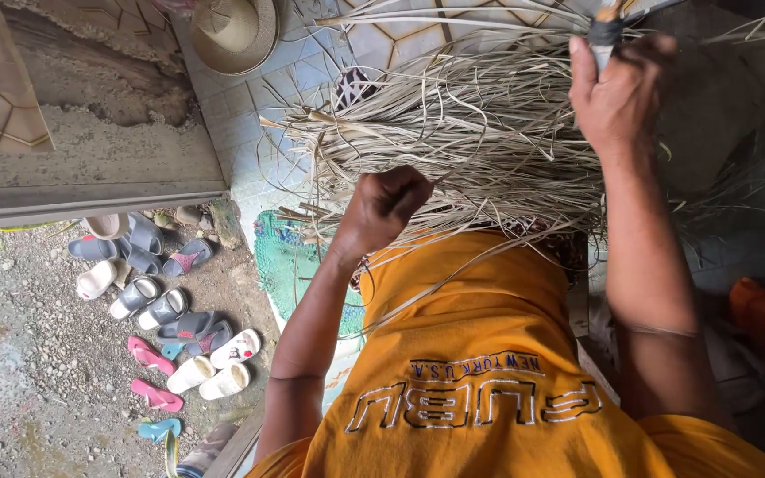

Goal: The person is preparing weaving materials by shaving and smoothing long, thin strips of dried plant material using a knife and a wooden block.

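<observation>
Left hand (pixel 382 208) was closed in a tight grip on thin dried leaf strips (pixel 471 142). Right hand (pixel 617 93) was clenched around a dark-handled tool (pixel 604 35) above the pile. No container held the strips.

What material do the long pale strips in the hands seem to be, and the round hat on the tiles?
Strips: probably dried palm or similar leaf; matte, beige, thin, curling. Hat: likely woven straw; tan, with a ridged brim. Both hands, left and right, grip strips.

Soft, even daylight fills the scene, brightest on the gravel at left. The right edge falls dim and shadowed. Focus is sharp, with slight wide-angle stretching at the edges.
</observation>
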